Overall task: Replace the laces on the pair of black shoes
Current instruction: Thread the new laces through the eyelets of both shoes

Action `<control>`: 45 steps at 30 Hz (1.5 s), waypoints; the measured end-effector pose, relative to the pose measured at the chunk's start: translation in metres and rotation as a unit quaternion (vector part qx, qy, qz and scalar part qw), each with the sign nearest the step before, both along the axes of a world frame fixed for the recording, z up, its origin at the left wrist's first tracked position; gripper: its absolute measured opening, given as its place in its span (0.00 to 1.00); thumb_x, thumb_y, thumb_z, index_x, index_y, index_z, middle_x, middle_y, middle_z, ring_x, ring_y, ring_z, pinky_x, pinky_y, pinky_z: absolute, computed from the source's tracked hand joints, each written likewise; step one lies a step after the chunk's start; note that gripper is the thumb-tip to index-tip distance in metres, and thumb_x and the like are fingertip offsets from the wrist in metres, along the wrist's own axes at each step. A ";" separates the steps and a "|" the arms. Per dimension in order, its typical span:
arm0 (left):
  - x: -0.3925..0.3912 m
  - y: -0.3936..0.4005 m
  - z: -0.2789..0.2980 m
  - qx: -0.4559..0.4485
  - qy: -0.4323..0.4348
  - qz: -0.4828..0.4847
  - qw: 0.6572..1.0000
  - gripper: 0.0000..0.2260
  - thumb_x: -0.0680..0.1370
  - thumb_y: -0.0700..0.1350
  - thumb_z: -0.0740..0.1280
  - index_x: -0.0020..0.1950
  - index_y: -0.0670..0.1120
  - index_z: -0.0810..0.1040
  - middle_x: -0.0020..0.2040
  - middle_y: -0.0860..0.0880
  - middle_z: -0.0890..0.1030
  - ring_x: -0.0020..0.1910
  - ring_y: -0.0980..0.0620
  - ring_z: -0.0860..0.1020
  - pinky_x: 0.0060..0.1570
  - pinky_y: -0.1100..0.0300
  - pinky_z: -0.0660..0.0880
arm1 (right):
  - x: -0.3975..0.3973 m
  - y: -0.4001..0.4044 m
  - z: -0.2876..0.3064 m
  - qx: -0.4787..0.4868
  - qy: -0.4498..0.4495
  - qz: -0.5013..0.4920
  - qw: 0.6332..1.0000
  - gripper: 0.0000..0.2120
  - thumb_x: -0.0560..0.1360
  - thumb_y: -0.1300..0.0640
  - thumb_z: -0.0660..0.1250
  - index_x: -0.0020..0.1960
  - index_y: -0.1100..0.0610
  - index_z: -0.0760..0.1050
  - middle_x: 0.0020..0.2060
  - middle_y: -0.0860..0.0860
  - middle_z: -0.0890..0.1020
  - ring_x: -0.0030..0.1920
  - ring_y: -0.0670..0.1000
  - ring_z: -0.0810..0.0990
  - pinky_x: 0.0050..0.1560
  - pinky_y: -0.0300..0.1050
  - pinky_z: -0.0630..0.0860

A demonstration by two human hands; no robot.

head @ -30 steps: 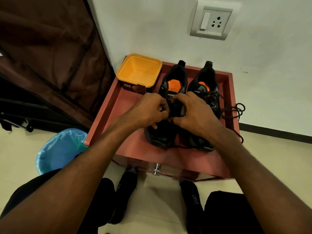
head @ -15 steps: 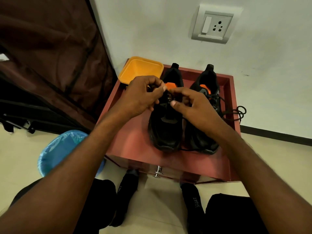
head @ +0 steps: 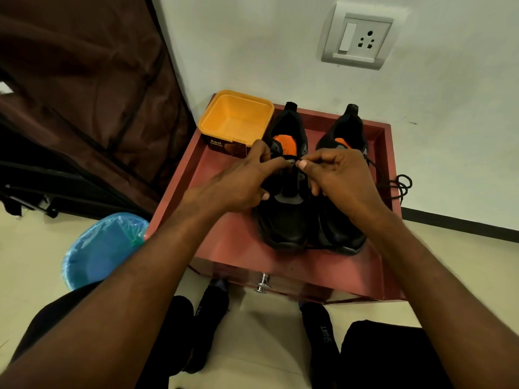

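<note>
On the red bench (head: pixel 230 242), the left hand (head: pixel 241 183) and right hand (head: pixel 337 175) each pinched the black lace (head: pixel 293 158) between curled fingers over the left shoe (head: pixel 283 220), beside the right shoe (head: pixel 339 228).

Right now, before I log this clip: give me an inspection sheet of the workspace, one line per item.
Surface: red tray-topped cabinet, raised rim, drawer knob in front.
Job's things: left shoe and right shoe side by side, toes toward the person; black lace stretched between the hands over the left shoe.
Clutter: open yellow tub at the tray's far left corner.
Hands: left hand and right hand each pinch the lace.
Cables: nothing seen; a loose lace coil hangs over the right rim.
Surroundings: wall socket, blue bin, brown fabric.
</note>
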State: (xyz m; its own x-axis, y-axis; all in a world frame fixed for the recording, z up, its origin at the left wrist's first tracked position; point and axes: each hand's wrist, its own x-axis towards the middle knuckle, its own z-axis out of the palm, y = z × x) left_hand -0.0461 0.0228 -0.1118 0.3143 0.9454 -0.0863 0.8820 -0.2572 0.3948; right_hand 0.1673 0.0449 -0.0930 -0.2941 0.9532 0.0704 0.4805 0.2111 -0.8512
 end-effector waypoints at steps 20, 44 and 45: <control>-0.002 0.003 -0.014 -0.019 -0.043 0.015 0.999 0.30 0.73 0.34 0.74 0.73 0.49 0.74 0.62 0.44 0.69 0.58 0.43 0.74 0.51 0.45 0.79 | -0.022 -0.019 -0.015 0.126 -0.266 0.017 0.956 0.09 0.78 0.49 0.69 0.55 0.47 0.85 0.48 0.41 0.77 0.45 0.46 0.77 0.40 0.44 0.74; 0.007 -0.024 -0.018 -0.025 -0.108 0.164 0.980 0.12 0.74 0.30 0.69 0.44 0.48 0.76 0.34 0.55 0.78 0.39 0.57 0.82 0.33 0.62 0.73 | -0.034 -0.019 -0.037 0.032 -0.191 -0.061 0.979 0.09 0.76 0.50 0.75 0.55 0.44 0.85 0.53 0.44 0.71 0.58 0.52 0.77 0.58 0.56 0.78; 0.009 -0.028 -0.022 -0.021 -0.117 0.177 0.977 0.12 0.75 0.30 0.68 0.43 0.48 0.76 0.33 0.55 0.78 0.38 0.62 0.81 0.31 0.64 0.71 | -0.035 -0.020 -0.037 0.032 -0.191 -0.063 0.979 0.11 0.76 0.50 0.75 0.58 0.44 0.85 0.53 0.45 0.72 0.57 0.52 0.78 0.57 0.58 0.79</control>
